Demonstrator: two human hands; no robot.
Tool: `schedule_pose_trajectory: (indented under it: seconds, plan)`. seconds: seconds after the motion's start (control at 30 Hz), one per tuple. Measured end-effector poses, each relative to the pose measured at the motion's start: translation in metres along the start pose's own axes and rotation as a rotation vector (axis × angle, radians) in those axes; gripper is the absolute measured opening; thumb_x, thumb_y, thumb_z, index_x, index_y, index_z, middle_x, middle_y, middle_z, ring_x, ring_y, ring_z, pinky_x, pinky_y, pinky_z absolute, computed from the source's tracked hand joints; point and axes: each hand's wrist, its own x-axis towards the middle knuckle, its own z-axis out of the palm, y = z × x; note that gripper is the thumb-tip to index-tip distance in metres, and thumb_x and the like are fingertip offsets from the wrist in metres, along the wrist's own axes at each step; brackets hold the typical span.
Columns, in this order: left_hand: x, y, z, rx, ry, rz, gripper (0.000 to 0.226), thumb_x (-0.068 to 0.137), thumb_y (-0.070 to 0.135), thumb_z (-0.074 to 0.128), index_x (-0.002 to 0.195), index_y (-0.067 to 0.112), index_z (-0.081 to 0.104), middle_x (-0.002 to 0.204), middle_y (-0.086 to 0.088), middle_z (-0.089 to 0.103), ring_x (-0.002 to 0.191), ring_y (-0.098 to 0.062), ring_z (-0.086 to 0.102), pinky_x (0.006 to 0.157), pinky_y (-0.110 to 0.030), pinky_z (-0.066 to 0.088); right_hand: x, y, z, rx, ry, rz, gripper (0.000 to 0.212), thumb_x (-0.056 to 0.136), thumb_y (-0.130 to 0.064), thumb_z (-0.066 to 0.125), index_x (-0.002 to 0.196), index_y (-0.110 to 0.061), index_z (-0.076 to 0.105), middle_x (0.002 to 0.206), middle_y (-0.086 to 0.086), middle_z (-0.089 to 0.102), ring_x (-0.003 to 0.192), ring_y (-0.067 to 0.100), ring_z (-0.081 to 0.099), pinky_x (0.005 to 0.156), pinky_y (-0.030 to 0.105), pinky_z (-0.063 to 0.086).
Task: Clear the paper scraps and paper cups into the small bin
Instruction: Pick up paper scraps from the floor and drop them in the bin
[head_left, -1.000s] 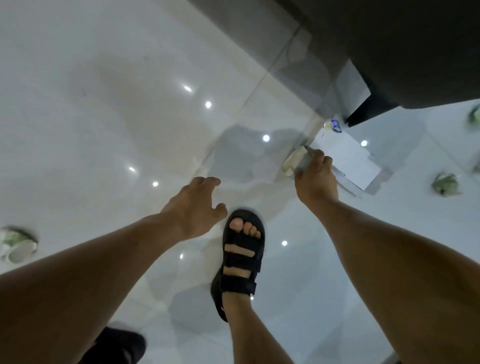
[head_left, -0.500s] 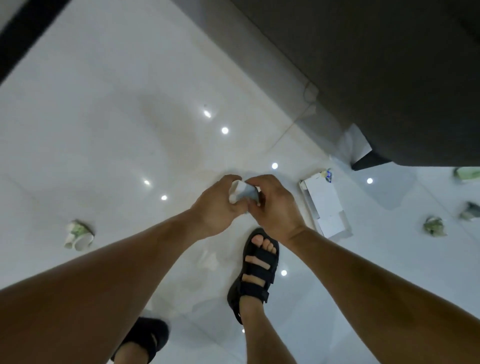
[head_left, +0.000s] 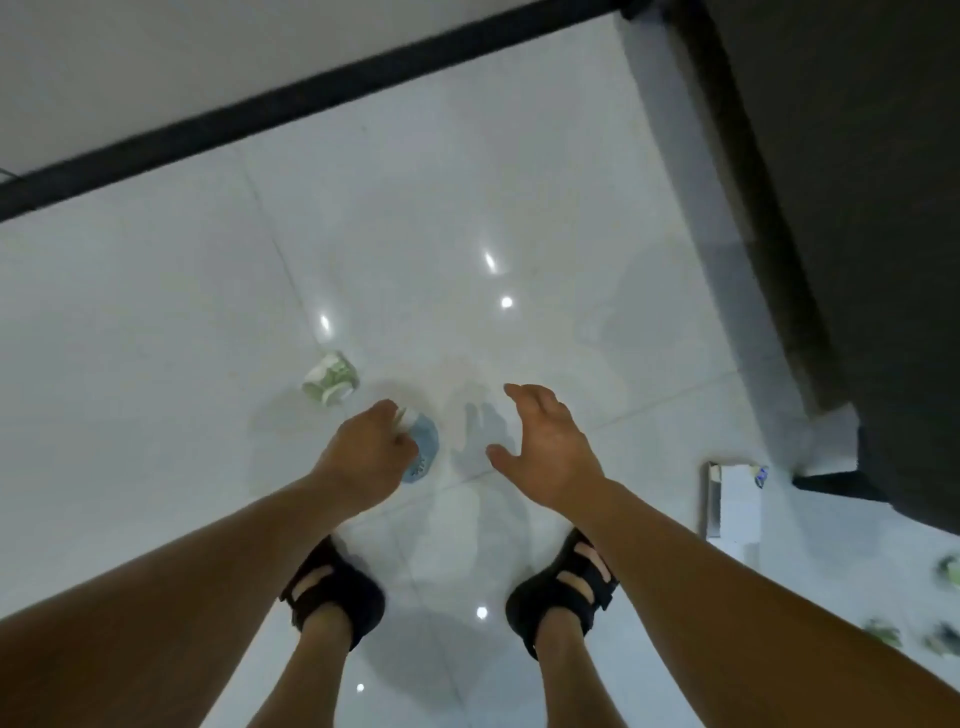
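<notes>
A green-patterned white paper cup (head_left: 331, 378) lies tipped on the white tiled floor (head_left: 156, 364). My left hand (head_left: 369, 457) grips a crumpled blue-and-white paper piece (head_left: 422, 451), half hidden behind my knuckles. My right hand (head_left: 550, 447) spreads wide, empty. Far right, blurred green scraps (head_left: 883, 631) sit partly cut off.

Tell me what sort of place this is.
Likely an indoor room, perhaps a home or office: glossy white floor tiles mirror ceiling lights, a black baseboard runs along the wall, and dark furniture stands at right. A paper cup lies on the tiles.
</notes>
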Motion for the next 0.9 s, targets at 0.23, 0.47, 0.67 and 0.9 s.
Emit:
schedule_pose_trajectory:
  seconds: [0.23, 0.47, 0.67, 0.9]
  plan:
    - [-0.031, -0.133, -0.067, -0.101, 0.124, -0.130, 0.008, 0.092, 0.021, 0.047, 0.086, 0.016, 0.047, 0.078, 0.003, 0.053, 0.069, -0.011, 0.051, 0.054, -0.022, 0.034, 0.054, -0.130, 0.059, -0.273, -0.093, -0.138, 0.074, 0.092, -0.043, 0.058, 0.153, -0.026, 0.020, 0.158, -0.002, 0.017, 0.141, 0.020, 0.024, 0.109, 0.035, 0.034]
    - [-0.010, -0.208, -0.067, -0.240, 0.191, -0.207, 0.009, 0.092, 0.019, 0.048, 0.097, 0.011, 0.050, 0.086, -0.003, 0.057, 0.073, -0.015, 0.054, 0.057, -0.023, 0.043, 0.127, -0.181, 0.126, -0.466, -0.109, -0.159, 0.076, 0.089, -0.046, 0.059, 0.151, -0.027, 0.018, 0.158, 0.003, 0.012, 0.140, 0.029, 0.022, 0.104, 0.042, 0.041]
    - [0.043, -0.254, -0.027, -0.367, 0.267, -0.263, 0.007, 0.091, 0.021, 0.050, 0.095, 0.015, 0.049, 0.082, 0.001, 0.055, 0.070, -0.011, 0.051, 0.055, -0.021, 0.036, 0.203, -0.162, 0.184, -0.635, -0.143, -0.165, 0.085, 0.083, -0.055, 0.064, 0.149, -0.033, 0.014, 0.157, 0.005, 0.003, 0.138, 0.035, 0.022, 0.099, 0.050, 0.043]
    - [0.046, -0.278, -0.005, -0.498, 0.313, -0.288, 0.004, 0.090, 0.017, 0.049, 0.088, 0.015, 0.047, 0.076, 0.001, 0.052, 0.068, -0.013, 0.049, 0.055, -0.025, 0.036, 0.210, -0.153, 0.216, -0.631, -0.148, -0.286, 0.060, 0.085, -0.036, 0.065, 0.140, -0.030, 0.040, 0.144, 0.004, 0.026, 0.120, 0.032, 0.031, 0.093, 0.042, 0.048]
